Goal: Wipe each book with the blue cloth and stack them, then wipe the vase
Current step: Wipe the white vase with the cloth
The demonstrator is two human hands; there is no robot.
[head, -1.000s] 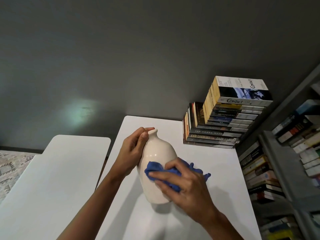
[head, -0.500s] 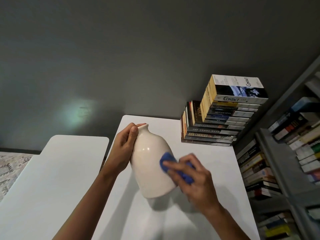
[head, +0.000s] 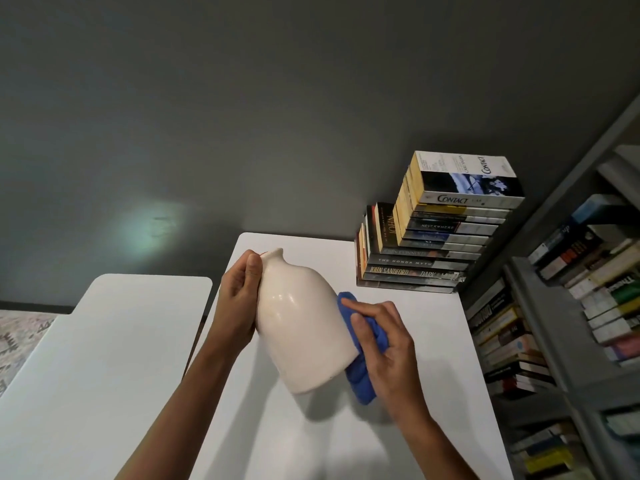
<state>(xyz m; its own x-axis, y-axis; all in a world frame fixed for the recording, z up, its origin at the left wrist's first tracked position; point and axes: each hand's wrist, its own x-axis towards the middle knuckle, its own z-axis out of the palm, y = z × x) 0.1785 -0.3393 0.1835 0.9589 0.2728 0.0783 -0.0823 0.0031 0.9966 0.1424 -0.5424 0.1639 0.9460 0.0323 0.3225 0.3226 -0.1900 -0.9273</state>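
Fingers of your left hand (head: 239, 299) curl round the neck of the tilted vase (head: 298, 327); fingers of your right hand (head: 384, 344) pinch the blue cloth (head: 362, 382) against its right flank, over the bench (head: 311, 445).

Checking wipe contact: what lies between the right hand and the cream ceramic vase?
The crumpled blue cloth, pressed by the right hand against the cream ceramic vase; the head view shows it.

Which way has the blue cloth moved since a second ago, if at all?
Yes. The blue cloth slid from the vase's front to its right flank, nearer the book stack.
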